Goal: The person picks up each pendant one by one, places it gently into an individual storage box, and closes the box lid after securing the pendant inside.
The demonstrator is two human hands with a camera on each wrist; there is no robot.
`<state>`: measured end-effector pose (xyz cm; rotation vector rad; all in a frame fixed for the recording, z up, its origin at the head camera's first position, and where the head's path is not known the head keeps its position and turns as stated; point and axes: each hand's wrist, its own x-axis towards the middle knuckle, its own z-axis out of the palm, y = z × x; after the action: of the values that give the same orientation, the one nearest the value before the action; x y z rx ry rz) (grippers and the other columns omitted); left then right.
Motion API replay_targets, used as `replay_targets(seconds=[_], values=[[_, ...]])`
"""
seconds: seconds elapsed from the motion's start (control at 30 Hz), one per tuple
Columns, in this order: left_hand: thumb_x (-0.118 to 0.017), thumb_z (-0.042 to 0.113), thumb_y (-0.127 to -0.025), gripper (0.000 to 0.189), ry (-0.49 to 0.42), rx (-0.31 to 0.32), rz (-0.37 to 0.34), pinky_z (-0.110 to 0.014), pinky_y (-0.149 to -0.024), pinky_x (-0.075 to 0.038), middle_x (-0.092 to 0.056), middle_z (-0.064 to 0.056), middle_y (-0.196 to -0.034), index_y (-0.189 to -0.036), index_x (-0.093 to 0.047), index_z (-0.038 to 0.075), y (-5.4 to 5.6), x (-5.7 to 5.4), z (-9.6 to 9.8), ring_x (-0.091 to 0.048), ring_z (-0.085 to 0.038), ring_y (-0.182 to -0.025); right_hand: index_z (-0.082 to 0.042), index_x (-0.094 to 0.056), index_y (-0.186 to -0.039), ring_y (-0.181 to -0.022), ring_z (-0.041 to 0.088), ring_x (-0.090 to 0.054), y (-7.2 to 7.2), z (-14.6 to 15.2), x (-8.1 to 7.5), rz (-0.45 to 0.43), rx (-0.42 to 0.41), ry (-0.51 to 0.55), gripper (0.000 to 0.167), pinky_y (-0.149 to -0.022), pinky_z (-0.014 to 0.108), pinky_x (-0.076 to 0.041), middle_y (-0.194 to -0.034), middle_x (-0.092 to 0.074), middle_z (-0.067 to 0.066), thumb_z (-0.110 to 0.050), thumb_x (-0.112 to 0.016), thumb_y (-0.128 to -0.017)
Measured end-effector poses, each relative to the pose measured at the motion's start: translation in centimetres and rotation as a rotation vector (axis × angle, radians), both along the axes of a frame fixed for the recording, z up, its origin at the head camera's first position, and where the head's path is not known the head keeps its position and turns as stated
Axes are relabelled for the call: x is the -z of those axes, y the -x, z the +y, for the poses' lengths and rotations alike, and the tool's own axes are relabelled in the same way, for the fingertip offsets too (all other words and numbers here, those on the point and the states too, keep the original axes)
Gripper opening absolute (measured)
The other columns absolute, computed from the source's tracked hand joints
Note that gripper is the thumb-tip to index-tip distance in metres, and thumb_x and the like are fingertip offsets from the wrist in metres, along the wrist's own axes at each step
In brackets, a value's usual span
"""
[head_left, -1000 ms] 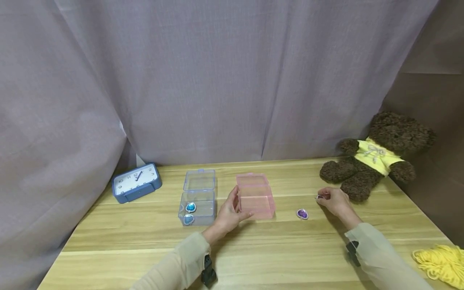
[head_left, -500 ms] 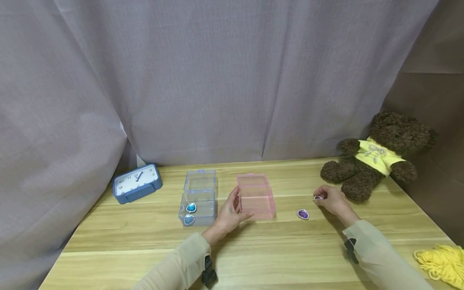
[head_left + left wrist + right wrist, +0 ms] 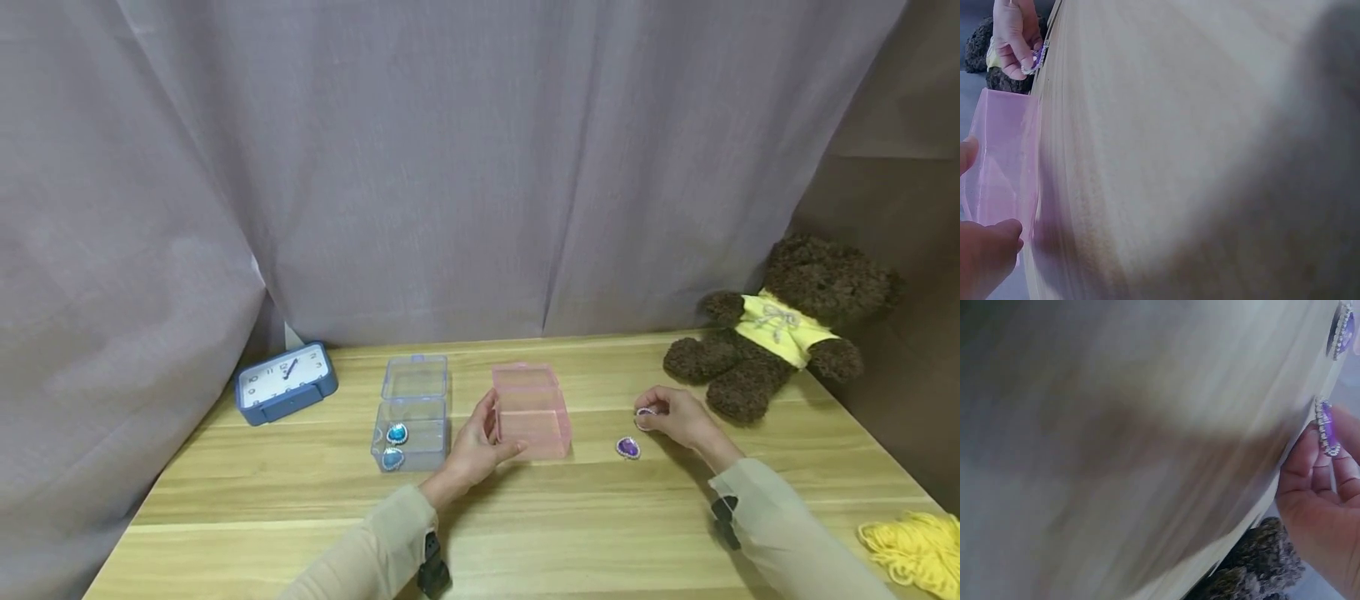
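In the head view, my left hand [image 3: 472, 448] holds the open pink plastic box [image 3: 543, 446] at its left side, thumb at the front; nothing shows inside the box. To the right, my right hand [image 3: 681, 418] pinches a purple gem [image 3: 1327, 428] with a beaded silver rim between thumb and fingers. It is held just off the tabletop, by the look of the right wrist view. A second purple gem [image 3: 628, 448] lies on the wood, between the box and the right hand.
An open blue plastic box [image 3: 429, 435] left of the pink one contains two blue gems [image 3: 397, 433]. A blue clock [image 3: 287, 383] lies at the back left. The brown teddy bear [image 3: 780, 325] sits back right, and yellow yarn [image 3: 913, 552] is at the right edge.
My right hand has moved slightly left with the pinched purple gem, closer to the one on the table. The left hand stays on the pink box.
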<state>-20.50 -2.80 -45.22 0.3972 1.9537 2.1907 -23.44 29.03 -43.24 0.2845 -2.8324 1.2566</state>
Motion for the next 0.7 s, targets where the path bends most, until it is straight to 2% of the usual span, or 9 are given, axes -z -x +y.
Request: replay_targets(seconds=[0.1,0.2,0.37,0.53,0.7], values=[[-0.064,-0.014,-0.076,0.092,-0.002,0.006,-0.004,-0.046,-0.114,-0.027,-0.024,-0.030,-0.149,-0.148,-0.007,-0.006,0.0,0.1,0.0,-0.028,-0.040,-0.137,0.010,-0.061,-0.094,-0.063,0.000,-0.051,0.2,-0.9,-0.8,0.042,-0.035,0.056,0.019,-0.055,0.017,-0.049,-0.077,-0.063,0.009,-0.002,-0.070,-0.081],[-0.065,-0.014,-0.077,0.091,0.007,0.003,-0.001,-0.046,-0.114,-0.026,-0.023,-0.030,-0.149,-0.148,-0.008,-0.006,0.0,0.0,0.0,-0.027,-0.040,-0.137,0.012,-0.060,-0.096,-0.064,0.000,-0.052,0.6,-2.6,-2.4,0.069,-0.082,0.139,0.021,-0.057,0.017,-0.049,-0.078,-0.063,0.008,-0.001,-0.069,-0.081],[-0.066,-0.013,-0.076,0.092,0.014,-0.009,0.010,-0.046,-0.114,-0.027,-0.022,-0.028,-0.150,-0.148,-0.009,-0.005,0.2,-0.1,-0.1,-0.027,-0.039,-0.138,0.014,-0.059,-0.098,-0.067,0.002,-0.055,1.2,-7.3,-4.6,0.010,-0.219,0.283,0.022,-0.060,0.015,-0.051,-0.079,-0.062,0.006,0.004,-0.068,-0.080],[-0.068,-0.010,-0.077,0.092,0.040,-0.013,0.011,-0.044,-0.114,-0.025,-0.016,-0.026,-0.153,-0.148,-0.009,-0.006,0.1,-0.1,-0.1,-0.023,-0.039,-0.139,0.011,-0.061,-0.093,-0.069,0.006,-0.054,1.5,-11.6,-4.7,-0.057,-0.364,0.253,0.020,-0.062,0.016,-0.050,-0.080,-0.063,0.009,0.003,-0.070,-0.078],[-0.070,-0.004,-0.079,0.092,0.089,-0.019,0.010,-0.042,-0.116,-0.023,-0.012,-0.022,-0.155,-0.149,-0.010,-0.003,0.0,-0.1,-0.1,-0.020,-0.037,-0.141,0.008,-0.063,-0.087,-0.066,0.006,-0.051,2.0,-14.2,-3.7,-0.029,-0.482,0.165,0.015,-0.059,0.015,-0.047,-0.076,-0.063,0.010,0.005,-0.072,-0.075]])
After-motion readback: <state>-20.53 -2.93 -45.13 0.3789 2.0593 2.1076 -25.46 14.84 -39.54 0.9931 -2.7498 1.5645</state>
